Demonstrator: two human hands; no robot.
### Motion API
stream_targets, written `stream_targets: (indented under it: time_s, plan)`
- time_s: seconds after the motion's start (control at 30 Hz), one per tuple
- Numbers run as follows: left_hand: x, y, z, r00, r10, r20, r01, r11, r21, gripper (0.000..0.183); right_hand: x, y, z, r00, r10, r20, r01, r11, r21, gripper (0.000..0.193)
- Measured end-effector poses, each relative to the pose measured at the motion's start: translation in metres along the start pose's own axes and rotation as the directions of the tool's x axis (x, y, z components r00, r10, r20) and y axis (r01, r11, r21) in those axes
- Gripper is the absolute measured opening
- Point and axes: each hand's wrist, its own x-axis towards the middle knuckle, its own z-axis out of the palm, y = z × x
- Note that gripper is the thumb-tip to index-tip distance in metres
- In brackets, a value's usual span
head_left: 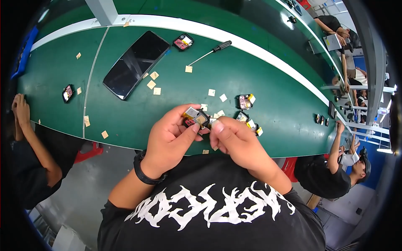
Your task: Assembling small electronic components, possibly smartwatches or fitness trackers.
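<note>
My left hand [169,138] is closed around a small open black electronic device [202,119], with a silver battery pouch [191,112] with yellow tape standing out of it. My right hand [234,137] is close beside the device, thumb and forefinger pinched together; what lies between them, if anything, is too small to make out. Just beyond my right hand rest more open black devices with batteries, one [245,101] farther off and others [242,116] partly hidden behind my fingers. Small pale square pads [218,113] lie on the green table past my fingertips.
A large black phone [136,65] lies at the left of the green table [138,113]. Behind it are another open device [183,42] and a black-handled screwdriver [211,52]. One more device [68,93] sits far left. Co-workers sit on both sides.
</note>
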Motion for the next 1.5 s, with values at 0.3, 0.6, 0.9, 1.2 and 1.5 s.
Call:
stream_targets:
  time_s: [0.3,0.6,0.9,1.2,1.5]
  plan:
    - [-0.002,-0.011,-0.003,0.993,0.107,-0.039,-0.105,0.993,0.048,0.038,-0.005,-0.002,0.010,0.968,0.230,0.097,-0.244,0.955,0.169,0.022]
    - [-0.004,-0.015,0.001,0.976,0.213,-0.050,-0.202,0.966,0.163,0.020,0.001,0.006,0.015,0.949,0.310,0.050,-0.313,0.917,0.249,0.019]
    - [-0.004,-0.016,-0.002,0.982,0.180,-0.058,-0.167,0.969,0.181,0.020,-0.001,0.008,0.015,0.957,0.291,0.006,-0.280,0.915,0.289,0.021]
    - [0.000,-0.008,0.000,0.995,-0.008,-0.100,0.005,1.000,-0.022,0.025,-0.004,0.013,0.017,0.983,-0.041,-0.178,0.044,0.999,0.013,0.012]
    - [0.001,-0.003,0.001,1.000,0.005,0.002,-0.005,0.917,0.398,0.028,0.020,-0.015,0.009,0.866,-0.489,0.107,0.440,0.644,-0.626,0.030]
